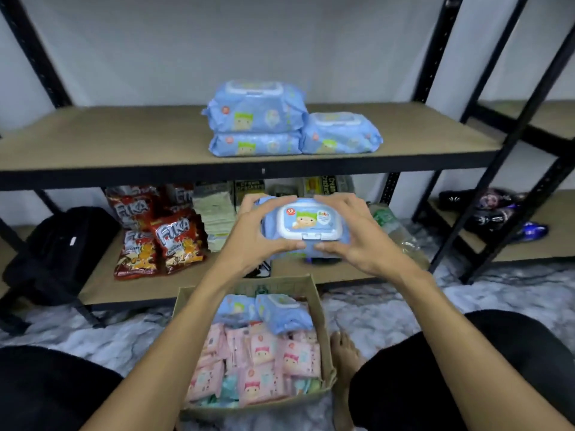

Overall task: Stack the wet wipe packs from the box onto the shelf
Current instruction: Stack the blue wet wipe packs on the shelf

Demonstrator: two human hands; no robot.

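I hold a blue wet wipe pack [306,223] with a white lid in the air, above the box and below the shelf board. My left hand [258,230] grips its left side and my right hand [348,234] grips its right side, thumbs under the lid. On the tan shelf [109,141] two blue packs [255,119] lie stacked, and a third blue pack [340,133] lies beside them on the right. The cardboard box [325,331] on the floor holds two more blue packs [273,312] and several pink packs [264,365].
The lower shelf carries red snack bags [158,234], a black bag [62,247], stacked pale packets [214,216] and a plastic bottle [392,225]. A second black rack [510,169] stands at the right. My knees and a bare foot [345,353] flank the box.
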